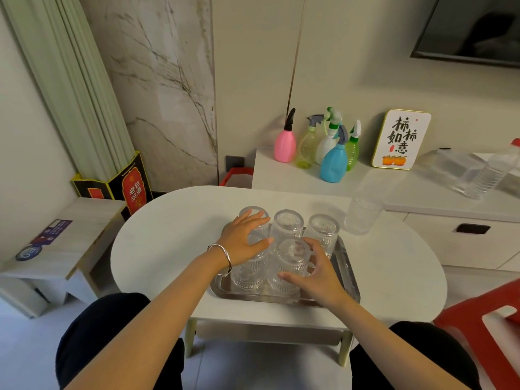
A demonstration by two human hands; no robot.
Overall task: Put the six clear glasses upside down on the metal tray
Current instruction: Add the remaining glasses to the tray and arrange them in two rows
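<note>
The metal tray [347,280] lies on the white oval table. Several clear ribbed glasses stand upside down on it. The back row holds three: left [260,230], middle [288,225], right [323,230]. The front row holds a left glass [249,275] and a middle glass [291,266]. My left hand [242,240], with a silver bangle on the wrist, lies palm down over the front left glass, its fingers spread toward the back left one. My right hand [319,274] curls around the front middle glass. Another clear glass [363,216] stands on the table, right of the tray.
A white cabinet behind the table carries several spray bottles [333,161], a framed sign [401,139] and a plastic water bottle [492,173]. A red plastic stool [484,319] stands at the right, a low wooden bench [70,237] at the left. My knees sit under the table's near edge.
</note>
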